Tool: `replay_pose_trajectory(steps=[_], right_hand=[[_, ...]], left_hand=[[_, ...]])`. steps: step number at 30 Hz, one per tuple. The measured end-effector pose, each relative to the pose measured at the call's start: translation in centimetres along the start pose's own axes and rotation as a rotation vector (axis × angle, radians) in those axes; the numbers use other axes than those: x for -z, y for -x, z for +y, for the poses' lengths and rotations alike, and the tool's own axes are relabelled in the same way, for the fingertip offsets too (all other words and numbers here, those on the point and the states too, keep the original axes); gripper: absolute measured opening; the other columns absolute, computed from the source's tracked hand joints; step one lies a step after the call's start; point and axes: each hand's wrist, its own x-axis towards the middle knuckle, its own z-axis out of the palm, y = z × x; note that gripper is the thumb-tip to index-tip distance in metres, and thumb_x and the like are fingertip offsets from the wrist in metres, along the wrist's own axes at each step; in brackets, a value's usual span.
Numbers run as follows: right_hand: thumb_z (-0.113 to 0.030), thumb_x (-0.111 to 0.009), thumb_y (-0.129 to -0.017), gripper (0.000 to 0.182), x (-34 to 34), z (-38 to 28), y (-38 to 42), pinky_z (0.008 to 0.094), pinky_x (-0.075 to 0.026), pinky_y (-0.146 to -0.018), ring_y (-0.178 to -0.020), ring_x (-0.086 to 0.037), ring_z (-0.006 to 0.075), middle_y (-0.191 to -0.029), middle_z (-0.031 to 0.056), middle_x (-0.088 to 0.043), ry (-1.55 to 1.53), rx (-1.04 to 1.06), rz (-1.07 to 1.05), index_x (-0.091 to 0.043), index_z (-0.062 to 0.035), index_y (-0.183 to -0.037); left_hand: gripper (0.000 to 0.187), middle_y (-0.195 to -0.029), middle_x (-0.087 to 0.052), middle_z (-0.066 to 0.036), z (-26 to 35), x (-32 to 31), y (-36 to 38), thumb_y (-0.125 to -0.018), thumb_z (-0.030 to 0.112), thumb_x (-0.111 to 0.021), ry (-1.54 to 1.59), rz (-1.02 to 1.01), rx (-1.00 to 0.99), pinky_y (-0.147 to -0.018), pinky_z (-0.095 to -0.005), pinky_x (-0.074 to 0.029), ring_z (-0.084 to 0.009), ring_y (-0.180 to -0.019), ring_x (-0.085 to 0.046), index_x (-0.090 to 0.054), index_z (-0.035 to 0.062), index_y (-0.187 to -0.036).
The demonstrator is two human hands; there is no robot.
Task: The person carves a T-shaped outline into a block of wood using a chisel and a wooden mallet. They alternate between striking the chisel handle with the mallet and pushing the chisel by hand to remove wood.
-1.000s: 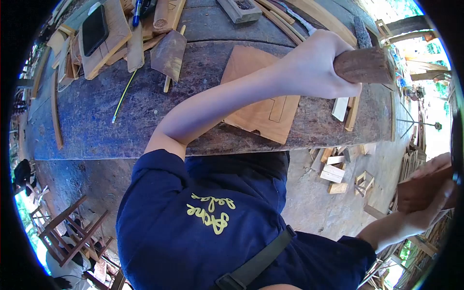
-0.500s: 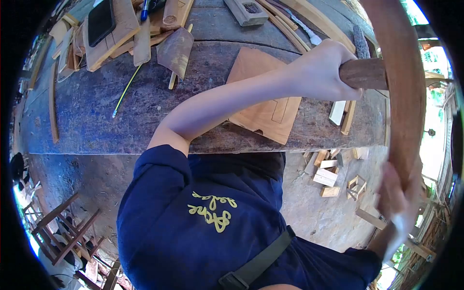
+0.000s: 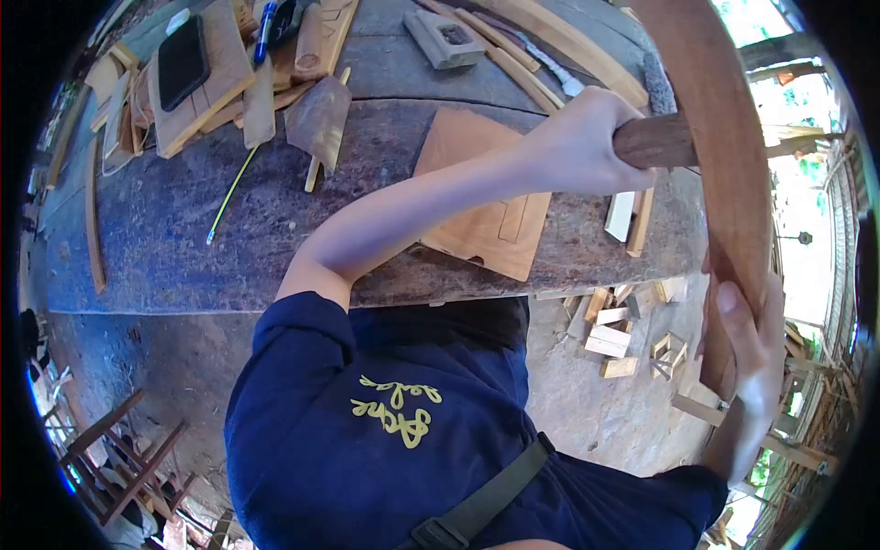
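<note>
Head view, only one I've got. I see the left hand (image 3: 582, 147) out over the workbench (image 3: 165, 229), fingers wrapped tight round a dark wooden handle (image 3: 655, 142). Handle runs off to the right and disappears behind a long curved wooden strip (image 3: 724, 156), so I can't tell what's on its far end.

Right hand (image 3: 747, 353) is low at the right edge, off the bench and over the ground. Fingers lie together along the strip's lower end, thumb on the near side, clamped on it. Strip stands roughly upright, bowing from the top of the frame down into that hand, crossing in front of the handle.

Under the left forearm, a flat square wooden panel (image 3: 486, 215) lies on the bench near its front edge, with pencilled outlines on it. Just right of it, two short wood offcuts (image 3: 628, 220) lie side by side under the handle.

Far side of the bench: a phone (image 3: 181, 60) lies on a board (image 3: 225, 69), a blue pen (image 3: 263, 23) nearby, a yellow wire (image 3: 229, 192) trailing toward the front, plus assorted slats and a small block with a recess (image 3: 445, 37).

Ground beyond the bench edge carries loose wood blocks (image 3: 610, 339). Dark blue shirt (image 3: 385, 431) with yellow lettering fills the bottom of the frame.
</note>
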Motion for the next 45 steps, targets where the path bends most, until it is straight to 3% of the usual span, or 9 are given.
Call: replay_pose_trajectory(steps=[11,15,18,20,27,31,33,41,45], right_hand=[[-0.026,-0.049,-0.092,0.058,2.7,1.0,-0.4,0.0414,-0.045,-0.095,-0.113,-0.056,0.0341,-0.128,0.0271,-0.05,0.412,0.438,0.405,-0.032,0.0022,-0.14],[-0.026,-0.046,-0.097,0.048,3.8,1.7,-0.6,0.0259,-0.046,-0.068,-0.077,-0.058,0.015,-0.101,0.0154,-0.062,0.321,0.546,0.772,-0.036,-0.0027,-0.138],[-0.022,-0.049,-0.096,0.05,2.0,1.2,-0.9,0.0306,-0.046,-0.072,-0.075,-0.059,0.0222,-0.1,0.0191,-0.062,0.098,0.356,0.764,-0.033,-0.0019,-0.139],[-0.011,-0.052,-0.091,0.051,-0.1,-0.2,-1.6,0.0443,-0.044,-0.083,-0.095,-0.06,0.0437,-0.107,0.0325,-0.057,0.379,0.559,0.272,-0.034,-0.0005,-0.138],[-0.021,-0.047,-0.096,0.05,3.6,1.9,-0.2,0.0387,-0.043,-0.092,-0.109,-0.059,0.0302,-0.12,0.0263,-0.057,0.393,0.28,0.617,-0.035,0.0034,-0.137],[-0.004,-0.055,-0.085,0.062,3.2,5.1,-0.6,0.0393,-0.031,-0.104,-0.13,-0.039,0.0291,-0.14,0.0242,-0.039,0.313,0.143,-0.047,-0.029,0.0022,-0.141],[0.001,-0.051,-0.082,0.063,0.4,-1.0,-1.4,0.0472,-0.032,-0.104,-0.123,-0.043,0.0445,-0.133,0.0297,-0.043,0.39,0.39,0.1,-0.027,0.0017,-0.141],[-0.007,-0.053,-0.084,0.065,2.8,-0.3,-2.2,0.0457,-0.049,-0.085,-0.098,-0.062,0.0414,-0.106,0.0303,-0.059,0.231,0.693,0.919,-0.024,0.0061,-0.141],[-0.008,-0.055,-0.083,0.067,0.4,-1.5,-1.4,0.0447,-0.051,-0.076,-0.083,-0.064,0.0412,-0.098,0.0289,-0.061,0.297,0.506,0.186,-0.026,-0.0003,-0.143]], left_hand=[[0.015,-0.057,-0.051,0.003,-2.2,-0.2,-1.5,-0.074,0.01,-0.066,-0.062,0.043,-0.135,-0.052,-0.0246,-0.037,-0.0038,-0.055,-0.046,-0.056,0.0009,-0.067],[0.017,-0.056,-0.048,0.004,-2.3,0.4,-3.0,-0.075,0.008,-0.064,-0.025,0.072,-0.103,-0.05,-0.0246,-0.035,-0.0029,-0.054,-0.044,-0.053,0.0022,-0.064],[0.019,-0.056,-0.048,0.004,-2.1,0.6,-3.4,-0.076,0.009,-0.063,-0.016,0.055,-0.046,-0.049,-0.0245,-0.034,-0.0034,-0.052,-0.044,-0.051,0.0031,-0.062],[0.02,-0.055,-0.048,0.004,-1.9,0.4,-3.3,-0.076,0.009,-0.063,-0.016,0.048,-0.014,-0.049,-0.0246,-0.035,-0.0038,-0.052,-0.044,-0.051,0.0033,-0.061],[0.019,-0.056,-0.049,0.004,-2.0,0.3,-3.1,-0.075,0.011,-0.065,-0.035,0.065,-0.036,-0.05,-0.0249,-0.036,-0.0039,-0.054,-0.046,-0.053,0.0035,-0.062],[0.012,-0.063,-0.054,0.005,-2.6,-0.6,-3.0,-0.075,0.01,-0.066,0.076,0.157,-0.058,-0.053,-0.0245,-0.038,-0.0029,-0.06,-0.048,-0.058,0.0027,-0.071],[0.012,-0.063,-0.055,0.002,-2.0,-0.2,-3.0,-0.073,0.009,-0.066,0.074,0.089,-0.031,-0.053,-0.0255,-0.04,-0.0036,-0.061,-0.049,-0.059,-0.0009,-0.074],[0.019,-0.054,-0.048,-0.004,-2.3,0.1,-2.8,-0.07,0.011,-0.067,-0.005,0.073,-0.036,-0.049,-0.0296,-0.036,-0.0066,-0.052,-0.043,-0.055,-0.0036,-0.068],[0.018,-0.058,-0.047,0.006,-2.0,-0.1,-2.6,-0.076,0.008,-0.065,-0.013,0.06,-0.026,-0.05,-0.0236,-0.034,-0.002,-0.056,-0.041,-0.052,0.0018,-0.064]])
